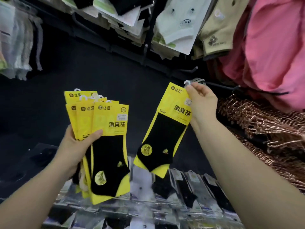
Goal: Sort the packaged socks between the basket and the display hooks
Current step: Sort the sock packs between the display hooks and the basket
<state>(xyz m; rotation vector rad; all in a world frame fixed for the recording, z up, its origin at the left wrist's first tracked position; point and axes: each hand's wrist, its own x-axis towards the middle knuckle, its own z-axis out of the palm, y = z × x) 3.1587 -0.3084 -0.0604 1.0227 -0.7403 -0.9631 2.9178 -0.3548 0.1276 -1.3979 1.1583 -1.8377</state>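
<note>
My left hand grips a fanned stack of several yellow sock packs holding black socks, each with a small white hanger loop on top. My right hand pinches the top corner of a single yellow sock pack, tilted to the right. Its white loop is right next to the tip of a dark display hook that sticks out from the black wall panel. No basket is in view.
Above hang rows of white, beige and black sock packs on hooks. Clear-wrapped sock packs lie in rows below. Pink garments and a brown fringed fabric fill the right. Pale socks hang at the left.
</note>
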